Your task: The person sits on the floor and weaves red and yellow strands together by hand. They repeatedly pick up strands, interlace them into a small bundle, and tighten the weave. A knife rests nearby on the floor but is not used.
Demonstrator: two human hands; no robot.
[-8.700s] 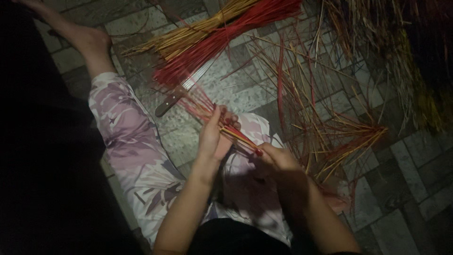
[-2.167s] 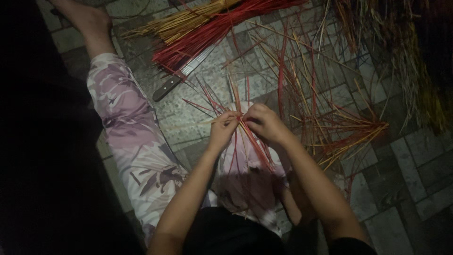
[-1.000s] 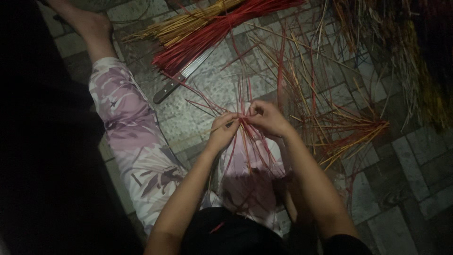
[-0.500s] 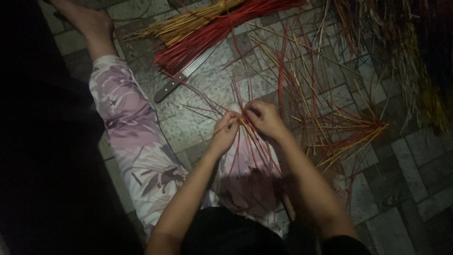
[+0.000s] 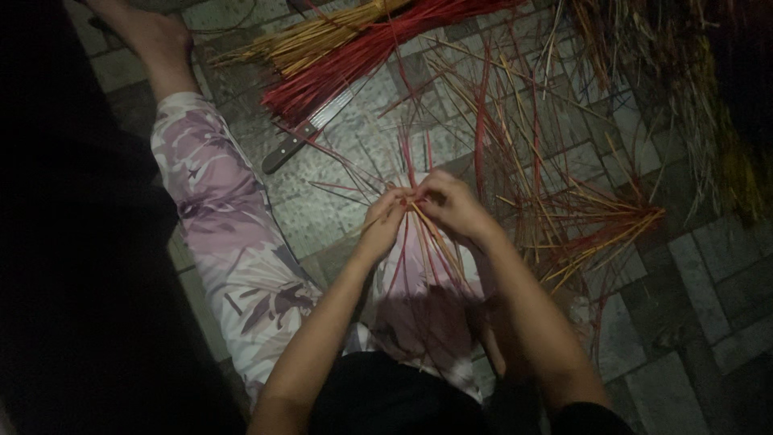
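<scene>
A crossing of thin red and yellow reed strips (image 5: 422, 234) is pinched between the fingers of the left hand (image 5: 385, 219) and right hand (image 5: 452, 205), above the knee, strip ends fanning outward.

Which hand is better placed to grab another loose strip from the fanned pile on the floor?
Right. The right hand sits beside the fanned red and yellow strips; the left hand is farther away.
</scene>
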